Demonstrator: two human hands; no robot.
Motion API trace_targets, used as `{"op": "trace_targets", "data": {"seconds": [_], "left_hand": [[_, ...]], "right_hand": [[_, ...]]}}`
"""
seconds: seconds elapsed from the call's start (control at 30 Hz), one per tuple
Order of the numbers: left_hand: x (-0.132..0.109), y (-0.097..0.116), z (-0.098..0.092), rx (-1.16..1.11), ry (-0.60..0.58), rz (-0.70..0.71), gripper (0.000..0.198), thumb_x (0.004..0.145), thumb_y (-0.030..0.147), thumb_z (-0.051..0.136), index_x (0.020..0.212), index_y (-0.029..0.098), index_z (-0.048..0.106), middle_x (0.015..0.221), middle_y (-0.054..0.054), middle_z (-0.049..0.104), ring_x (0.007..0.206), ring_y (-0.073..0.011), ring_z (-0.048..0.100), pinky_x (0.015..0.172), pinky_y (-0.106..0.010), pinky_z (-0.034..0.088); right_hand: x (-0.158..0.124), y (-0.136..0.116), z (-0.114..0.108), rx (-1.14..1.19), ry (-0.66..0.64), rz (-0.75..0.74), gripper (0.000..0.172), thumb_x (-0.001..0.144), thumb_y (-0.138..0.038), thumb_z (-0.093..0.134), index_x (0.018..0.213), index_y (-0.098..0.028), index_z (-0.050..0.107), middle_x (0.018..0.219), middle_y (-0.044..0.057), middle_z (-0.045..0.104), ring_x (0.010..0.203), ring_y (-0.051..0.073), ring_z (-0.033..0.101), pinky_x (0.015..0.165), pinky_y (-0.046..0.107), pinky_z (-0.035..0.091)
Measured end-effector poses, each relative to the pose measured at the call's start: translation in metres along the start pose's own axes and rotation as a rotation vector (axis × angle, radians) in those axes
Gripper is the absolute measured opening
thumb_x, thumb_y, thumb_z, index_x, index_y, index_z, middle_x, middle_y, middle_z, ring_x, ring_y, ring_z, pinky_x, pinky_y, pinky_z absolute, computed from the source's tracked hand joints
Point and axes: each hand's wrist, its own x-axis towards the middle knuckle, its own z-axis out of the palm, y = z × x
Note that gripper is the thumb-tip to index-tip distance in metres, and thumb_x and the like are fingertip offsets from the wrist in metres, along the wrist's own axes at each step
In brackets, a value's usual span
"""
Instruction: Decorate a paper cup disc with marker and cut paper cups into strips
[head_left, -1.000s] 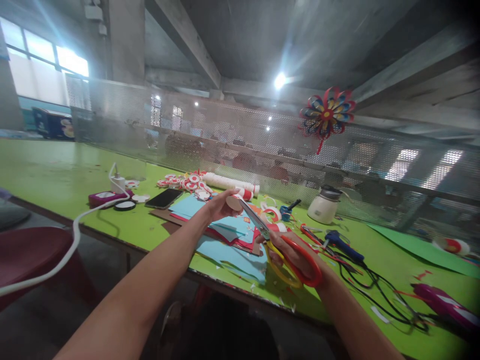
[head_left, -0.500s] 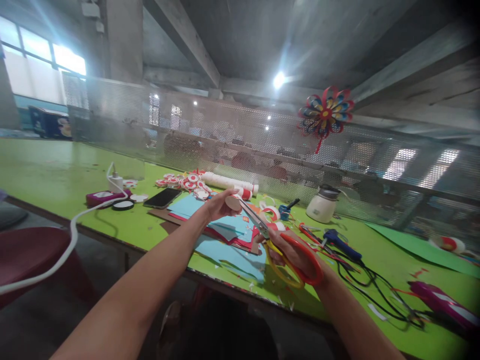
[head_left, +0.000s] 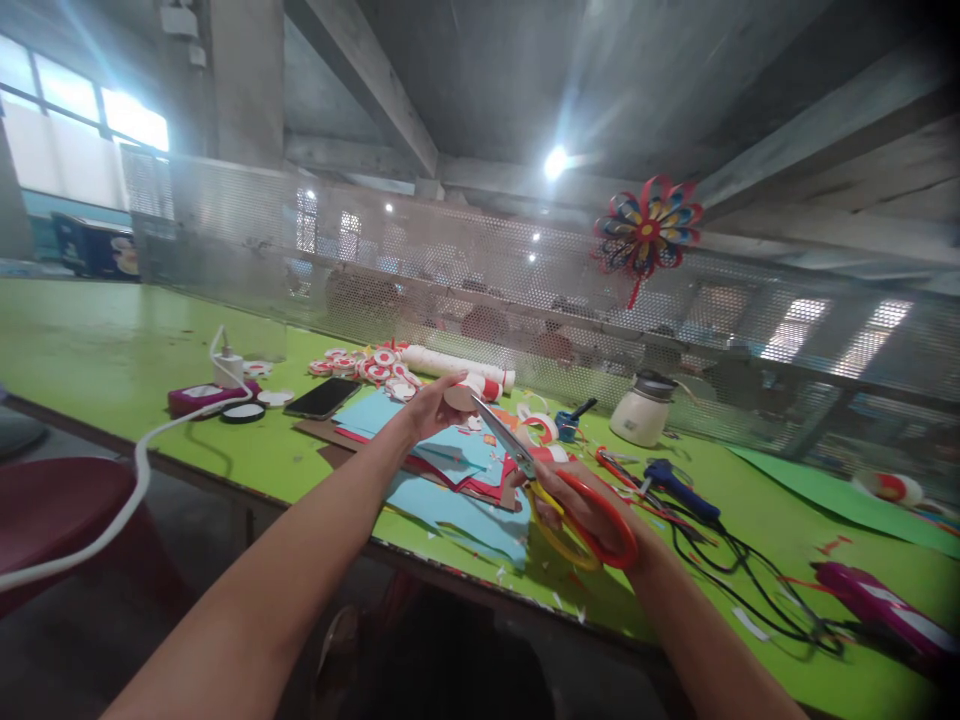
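Note:
My left hand point(head_left: 433, 407) pinches a small round paper disc point(head_left: 459, 398) above the middle of the table. My right hand point(head_left: 574, 497) is wrapped round a pair of scissors point(head_left: 520, 452) with one red and one yellow handle loop. The blades point up and left, and their tips are at the disc's right edge. Whether they touch the paper I cannot tell. Below both hands lie light blue paper sheets point(head_left: 457, 515) over red sheets and brown card.
Behind the left hand are a pile of red-and-white discs point(head_left: 379, 365), a white roll point(head_left: 457, 365) and a phone point(head_left: 322, 397). To the right stand a kettle-like jug point(head_left: 642, 410), a blue glue gun point(head_left: 681, 490) with tangled black cables, and green paper point(head_left: 832, 495). A power strip point(head_left: 206, 398) sits left.
My left hand and the disc have shifted slightly left, and the disc now shows more of its face. The scissors stay by its edge. The whole view has moved a little.

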Motion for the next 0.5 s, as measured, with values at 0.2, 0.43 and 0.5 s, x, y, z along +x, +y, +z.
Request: {"op": "trace_targets", "data": {"seconds": [0.2,0.43,0.5], "left_hand": [[-0.0026,-0.0006,0.0007,-0.048,-0.071,0.055,0.028,0.078,0.036,0.067,0.080,0.008,0.067,0.076,-0.011,0.070,0.067,-0.0165,0.065,0.054,-0.023,0.046],[-0.0034,-0.0025,-0.0022,-0.046,-0.147,0.099,0.037,0.072,0.036,0.075,0.094,0.007,0.071,0.092,-0.013,0.072,0.083,-0.0186,0.066,0.073,-0.026,0.050],[-0.0034,-0.0030,-0.0025,-0.029,-0.179,0.121,0.041,0.071,0.038,0.077,0.097,0.008,0.071,0.095,-0.012,0.071,0.087,-0.0191,0.065,0.076,-0.026,0.050]], "right_hand": [[0.0012,0.0021,0.0007,0.017,0.063,-0.075,0.049,0.095,-0.058,0.038,0.096,-0.016,0.064,0.059,-0.002,0.050,0.055,0.012,0.047,0.057,0.027,0.039],[0.0025,-0.0037,0.0028,-0.041,0.079,-0.086,0.052,0.093,-0.062,0.039,0.084,-0.016,0.063,0.056,-0.002,0.049,0.053,0.012,0.046,0.058,0.027,0.039],[0.0034,-0.0031,0.0037,-0.062,0.102,-0.080,0.054,0.091,-0.065,0.041,0.072,-0.017,0.059,0.056,-0.002,0.048,0.053,0.011,0.045,0.059,0.028,0.039]]}}
